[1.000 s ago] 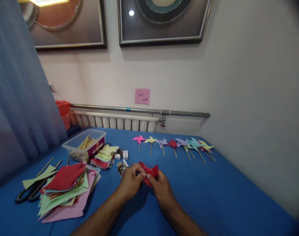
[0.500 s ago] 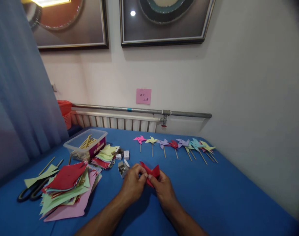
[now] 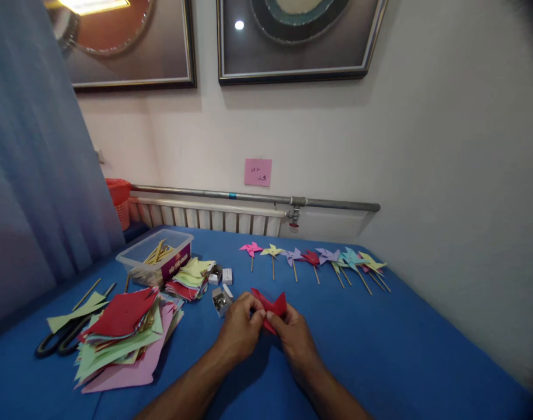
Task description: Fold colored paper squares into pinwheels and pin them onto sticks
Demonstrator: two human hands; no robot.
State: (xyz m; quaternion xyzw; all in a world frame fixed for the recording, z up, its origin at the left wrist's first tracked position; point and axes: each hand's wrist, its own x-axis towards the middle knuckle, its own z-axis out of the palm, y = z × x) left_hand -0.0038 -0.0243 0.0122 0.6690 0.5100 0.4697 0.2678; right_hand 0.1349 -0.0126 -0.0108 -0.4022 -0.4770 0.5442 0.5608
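Both hands meet over the blue table [image 3: 380, 356], pinching a folded red paper piece [image 3: 272, 305] between their fingertips. My left hand [image 3: 240, 328] holds its left side and my right hand [image 3: 293, 331] holds its right side. The paper's red points stick up behind the fingers; its lower part is hidden by them. A small open box of metal pins [image 3: 221, 301] lies just left of my left hand.
A row of finished paper pinwheels on sticks [image 3: 319, 259] lies at the back. Left are a pile of coloured paper squares [image 3: 121, 332], a smaller stack [image 3: 190, 277], a clear tub of sticks [image 3: 156, 256], black scissors [image 3: 58, 343] and loose sticks. A radiator runs along the wall.
The hands and red paper stay in the same grip with only slight finger shifts. The view has drifted a little.
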